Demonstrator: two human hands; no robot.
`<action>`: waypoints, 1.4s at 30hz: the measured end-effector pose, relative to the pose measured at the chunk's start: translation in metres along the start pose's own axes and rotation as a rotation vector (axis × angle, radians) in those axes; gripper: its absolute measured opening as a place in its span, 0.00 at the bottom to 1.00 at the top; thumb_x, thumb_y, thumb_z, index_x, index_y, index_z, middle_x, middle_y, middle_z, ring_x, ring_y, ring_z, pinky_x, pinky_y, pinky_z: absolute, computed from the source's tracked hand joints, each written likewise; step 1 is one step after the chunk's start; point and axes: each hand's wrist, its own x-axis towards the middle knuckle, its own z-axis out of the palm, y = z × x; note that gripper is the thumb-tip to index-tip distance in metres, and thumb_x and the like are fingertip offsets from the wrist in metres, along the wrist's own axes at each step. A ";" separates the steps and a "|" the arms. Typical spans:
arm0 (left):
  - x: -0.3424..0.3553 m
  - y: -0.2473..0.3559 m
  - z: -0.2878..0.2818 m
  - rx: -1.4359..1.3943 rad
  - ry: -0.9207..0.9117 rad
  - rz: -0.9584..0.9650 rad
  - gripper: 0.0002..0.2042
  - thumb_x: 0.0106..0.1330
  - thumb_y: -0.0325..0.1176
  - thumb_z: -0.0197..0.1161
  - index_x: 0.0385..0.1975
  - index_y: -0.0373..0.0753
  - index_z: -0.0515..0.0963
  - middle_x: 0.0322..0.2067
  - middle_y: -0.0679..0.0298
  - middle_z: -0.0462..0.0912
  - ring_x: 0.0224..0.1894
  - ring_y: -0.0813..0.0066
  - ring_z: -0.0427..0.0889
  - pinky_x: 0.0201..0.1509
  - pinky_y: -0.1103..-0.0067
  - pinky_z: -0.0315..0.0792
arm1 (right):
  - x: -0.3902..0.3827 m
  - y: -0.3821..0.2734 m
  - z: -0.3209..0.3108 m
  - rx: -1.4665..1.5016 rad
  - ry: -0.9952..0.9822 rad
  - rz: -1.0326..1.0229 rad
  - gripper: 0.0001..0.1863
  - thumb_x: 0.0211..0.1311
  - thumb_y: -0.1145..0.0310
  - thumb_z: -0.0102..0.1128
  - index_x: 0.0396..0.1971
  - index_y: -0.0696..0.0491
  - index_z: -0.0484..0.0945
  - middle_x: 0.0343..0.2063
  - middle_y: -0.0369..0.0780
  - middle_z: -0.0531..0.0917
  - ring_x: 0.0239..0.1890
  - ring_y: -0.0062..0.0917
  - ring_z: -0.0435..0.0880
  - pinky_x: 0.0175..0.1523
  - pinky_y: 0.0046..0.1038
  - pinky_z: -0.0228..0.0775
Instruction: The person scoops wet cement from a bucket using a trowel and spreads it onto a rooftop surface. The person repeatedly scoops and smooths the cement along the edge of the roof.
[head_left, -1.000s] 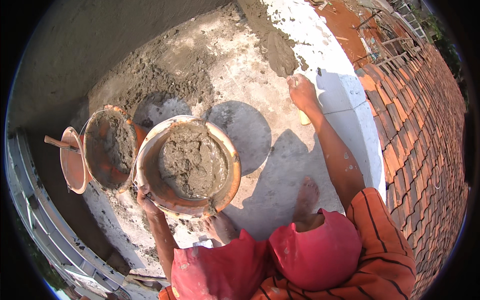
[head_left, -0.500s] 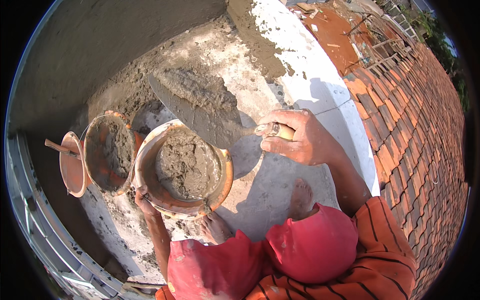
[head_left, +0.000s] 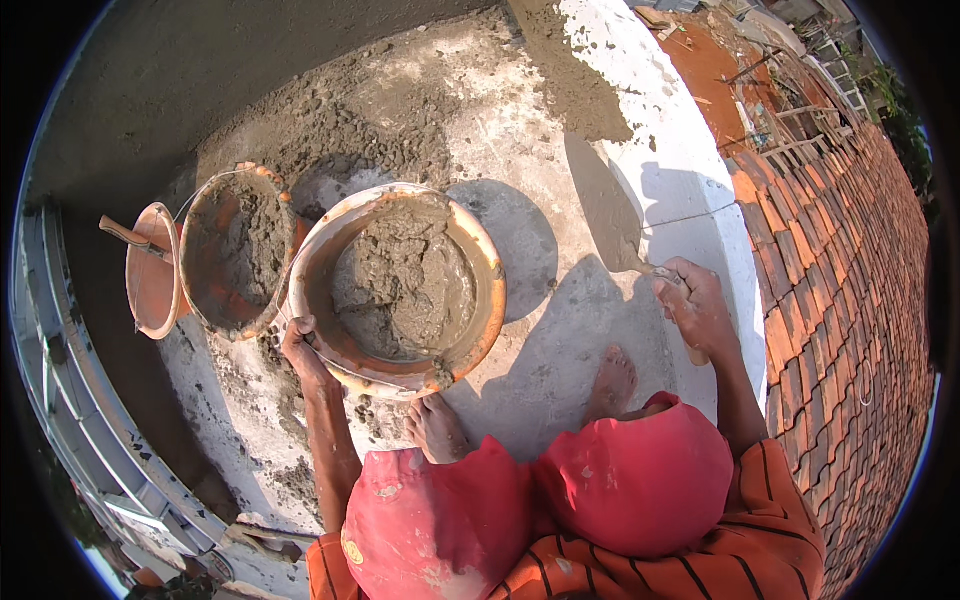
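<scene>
2 grips: right hand (head_left: pixel 692 305) closed on trowel (head_left: pixel 606 208) handle, blade beside white wall (head_left: pixel 700 240); left hand (head_left: pixel 303 348) on rim of mortar bucket (head_left: pixel 490 285), just ahead of left foot (head_left: pixel 437 432). Best, I judge: bucket steady, blade angle shallow, pressure even.

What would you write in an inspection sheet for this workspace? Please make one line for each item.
Surface: rough pale concrete floor, scattered with grey mortar crumbs.
Things in use: large round orange bucket holding wet grey mortar; pointed grey metal trowel.
Clutter: medium round orange bucket, partly filled with mortar; small round orange bucket with a wooden-handled tool.
Grips: left hand grasps the large bucket's edge; right hand holds the trowel's handle.
Cables: uncertain; a thin pale loop shows on the orange clay-tile roof.
Surroundings: grey wall ahead, white ledge and the roof at right.
</scene>
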 end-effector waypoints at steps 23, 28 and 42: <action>-0.080 0.016 0.128 0.225 -0.457 -0.020 0.27 0.49 0.22 0.46 0.54 0.27 0.66 0.45 0.54 0.76 0.44 0.70 0.77 0.53 0.76 0.70 | 0.015 -0.035 0.080 -0.476 -0.337 -0.129 0.17 0.60 0.56 0.51 0.34 0.56 0.76 0.26 0.51 0.81 0.36 0.46 0.81 0.43 0.43 0.71; -0.080 0.016 0.121 0.163 -0.513 0.058 0.26 0.46 0.21 0.46 0.51 0.28 0.67 0.43 0.56 0.76 0.41 0.70 0.77 0.49 0.77 0.72 | 0.012 -0.034 0.078 -0.498 -0.254 -0.167 0.17 0.59 0.57 0.51 0.38 0.55 0.76 0.23 0.49 0.81 0.31 0.44 0.82 0.39 0.42 0.73; -0.008 0.009 0.008 0.014 -0.111 0.057 0.01 0.47 0.25 0.51 0.18 0.38 0.68 0.19 0.69 0.70 0.22 0.80 0.70 0.29 0.85 0.66 | 0.010 -0.056 0.061 0.488 -0.827 -0.204 0.16 0.58 0.59 0.61 0.34 0.58 0.77 0.22 0.41 0.79 0.25 0.26 0.79 0.33 0.27 0.70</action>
